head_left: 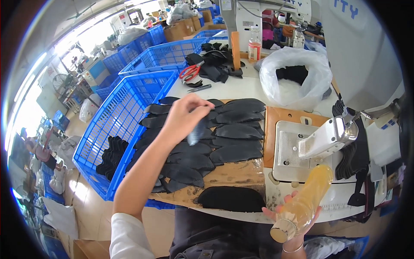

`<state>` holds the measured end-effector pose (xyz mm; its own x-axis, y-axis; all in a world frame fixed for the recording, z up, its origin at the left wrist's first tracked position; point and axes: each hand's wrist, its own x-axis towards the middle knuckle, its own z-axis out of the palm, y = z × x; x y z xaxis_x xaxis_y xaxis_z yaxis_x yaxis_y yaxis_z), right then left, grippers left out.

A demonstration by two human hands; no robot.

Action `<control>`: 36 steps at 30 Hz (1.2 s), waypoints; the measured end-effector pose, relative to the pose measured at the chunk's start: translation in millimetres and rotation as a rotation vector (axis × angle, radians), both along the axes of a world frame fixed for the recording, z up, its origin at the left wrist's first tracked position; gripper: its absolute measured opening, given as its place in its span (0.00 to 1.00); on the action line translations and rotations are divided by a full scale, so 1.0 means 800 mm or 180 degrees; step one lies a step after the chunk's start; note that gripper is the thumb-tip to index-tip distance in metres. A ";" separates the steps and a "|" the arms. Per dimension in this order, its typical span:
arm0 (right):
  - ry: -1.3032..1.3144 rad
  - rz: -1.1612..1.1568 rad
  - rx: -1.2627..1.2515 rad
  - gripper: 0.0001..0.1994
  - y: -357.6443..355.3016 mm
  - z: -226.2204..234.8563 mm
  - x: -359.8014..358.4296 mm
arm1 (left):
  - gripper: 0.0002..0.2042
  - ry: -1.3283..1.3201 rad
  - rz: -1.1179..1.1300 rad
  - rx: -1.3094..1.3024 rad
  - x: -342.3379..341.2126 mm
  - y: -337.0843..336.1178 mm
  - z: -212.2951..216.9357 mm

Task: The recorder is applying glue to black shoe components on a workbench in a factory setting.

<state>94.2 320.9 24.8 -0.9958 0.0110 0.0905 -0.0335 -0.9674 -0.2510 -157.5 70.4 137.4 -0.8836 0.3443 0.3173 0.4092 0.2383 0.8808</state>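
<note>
My right hand (300, 240) is wrapped round a clear plastic bottle (308, 196) of cloudy yellow liquid, tilted at the table's front edge with one flat round end toward me. Over the rows of black curved pieces (237, 130), my left hand (187, 114) has its fingertips pinched together. A small grey-blue thing (195, 134) hangs just below that hand, too blurred to name. The pieces overlap in columns on a brown board (241, 172). One separate black half-oval piece (231, 199) lies at the board's near edge.
Right of the board stands a sewing machine (330, 138). Behind it is a white plastic bag (297, 88) holding black material. Red-handled scissors (192, 72) lie near black scraps (215, 64) at the back. A blue crate (92, 155) with black pieces is at the left.
</note>
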 end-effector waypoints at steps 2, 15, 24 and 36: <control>-0.0011 -0.0015 0.0011 0.39 0.002 0.000 0.000 | 0.03 -0.0620 -0.0251 0.0240 -0.017 0.012 -0.008; 0.0116 -0.0075 0.0111 0.39 0.017 -0.001 -0.002 | 0.05 0.0941 0.0974 -0.0666 -0.082 -0.076 0.022; 0.0363 -0.0081 0.0386 0.37 0.024 -0.009 0.008 | 0.12 0.0595 0.0541 -0.2808 -0.096 -0.010 -0.067; 0.0163 -0.0022 0.0274 0.42 0.018 -0.009 0.010 | 0.20 0.0644 0.0434 -0.2794 -0.109 -0.012 -0.077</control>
<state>102.2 335.0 17.9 -0.9898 0.0078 0.1421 -0.0549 -0.9420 -0.3311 -244.5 60.5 75.9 -0.8903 0.4321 0.1439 0.4554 0.8469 0.2747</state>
